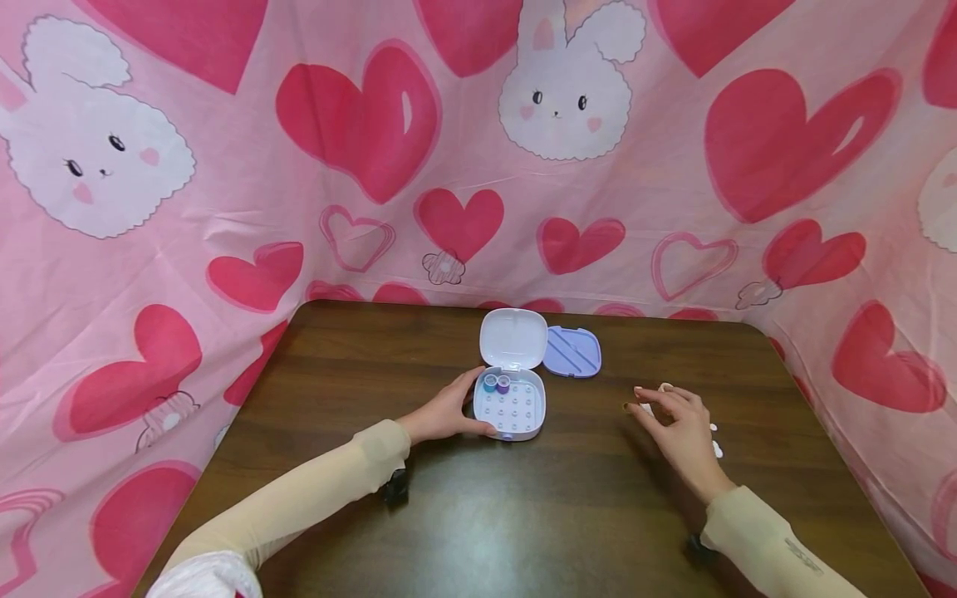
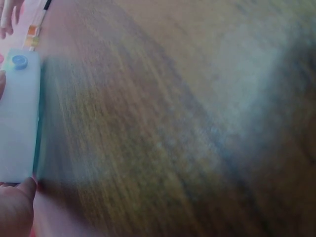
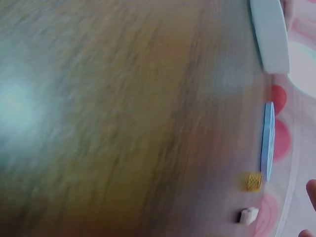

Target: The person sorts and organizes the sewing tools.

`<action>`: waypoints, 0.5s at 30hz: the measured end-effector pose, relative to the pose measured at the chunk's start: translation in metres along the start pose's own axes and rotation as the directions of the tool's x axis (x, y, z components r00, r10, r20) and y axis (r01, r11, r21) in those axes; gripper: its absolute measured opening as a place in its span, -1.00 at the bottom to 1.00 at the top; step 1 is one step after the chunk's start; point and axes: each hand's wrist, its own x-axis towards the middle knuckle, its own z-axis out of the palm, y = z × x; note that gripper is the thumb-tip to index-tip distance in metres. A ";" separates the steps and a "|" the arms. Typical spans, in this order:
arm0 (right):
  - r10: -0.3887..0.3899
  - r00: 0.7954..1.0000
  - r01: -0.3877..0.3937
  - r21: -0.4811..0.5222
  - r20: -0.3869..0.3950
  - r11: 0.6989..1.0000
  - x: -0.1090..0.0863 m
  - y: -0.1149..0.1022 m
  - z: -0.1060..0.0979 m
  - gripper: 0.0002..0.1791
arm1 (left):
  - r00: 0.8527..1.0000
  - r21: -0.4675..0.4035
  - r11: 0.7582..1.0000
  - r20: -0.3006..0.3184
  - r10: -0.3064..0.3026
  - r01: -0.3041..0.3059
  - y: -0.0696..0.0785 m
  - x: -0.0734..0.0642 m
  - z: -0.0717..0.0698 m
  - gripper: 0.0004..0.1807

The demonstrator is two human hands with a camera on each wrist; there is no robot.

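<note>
A small white case [image 1: 511,430] stands on the table with its hinged lid [image 1: 513,339] raised. Rows of pegs fill its inside, and two small spools, one teal [image 1: 490,383] and one purple [image 1: 503,384], sit in the back left corner. My left hand [image 1: 443,411] grips the case's left side, thumb at the front and fingers behind. To the right, my right hand [image 1: 684,428] hovers with thumb and fingertips apart. Near its fingertips, a gold textured thimble-like piece [image 3: 254,181] and a small white piece [image 3: 249,216] lie on the table.
A lilac tray [image 1: 574,352] with diagonal slots lies just right of the raised lid. Small white pieces [image 1: 718,449] lie beyond the right hand, partly hidden by it. A pink cloth [image 1: 463,149] with hearts and rabbits hangs behind and beside the brown table [image 1: 508,515].
</note>
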 end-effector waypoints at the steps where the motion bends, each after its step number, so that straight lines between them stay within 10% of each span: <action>1: -0.001 1.000 0.001 -0.003 -0.005 1.000 -0.001 0.002 -0.002 -0.65 | 1.000 0.003 1.000 0.000 -0.003 0.003 0.000 0.000 0.000 0.20; 15: -0.009 0.997 0.006 -0.046 -0.076 0.999 -0.011 0.018 -0.024 -0.68 | 1.000 0.009 1.000 -0.001 -0.017 0.017 -0.002 0.001 0.001 0.19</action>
